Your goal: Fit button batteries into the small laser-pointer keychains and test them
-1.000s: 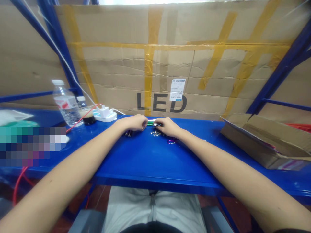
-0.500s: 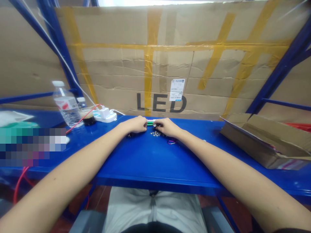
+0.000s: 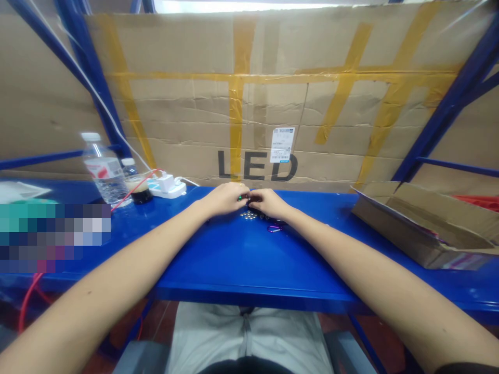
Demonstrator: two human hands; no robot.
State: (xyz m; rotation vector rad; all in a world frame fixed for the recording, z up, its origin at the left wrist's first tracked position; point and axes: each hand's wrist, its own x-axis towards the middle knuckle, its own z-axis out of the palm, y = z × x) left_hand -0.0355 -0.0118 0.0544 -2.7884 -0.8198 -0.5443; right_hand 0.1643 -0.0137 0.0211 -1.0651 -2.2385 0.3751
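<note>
My left hand (image 3: 226,198) and my right hand (image 3: 268,202) meet at the far middle of the blue table (image 3: 241,254), fingers curled and pressed together around a small green object (image 3: 240,198), of which only a bit shows between them. Several small silver parts (image 3: 248,214) lie on the table just under the hands. A purple ring (image 3: 275,228) lies by my right wrist. What my right fingers pinch is hidden.
A water bottle (image 3: 102,169), a dark jar (image 3: 137,187) and a white power strip (image 3: 168,187) with a red cable stand at the back left. An open cardboard box (image 3: 424,223) lies at the right. A taped cardboard wall marked LED (image 3: 257,166) closes the back.
My hands have drawn closer together, so the green object that showed between them is now almost covered. The view has shifted slightly.
</note>
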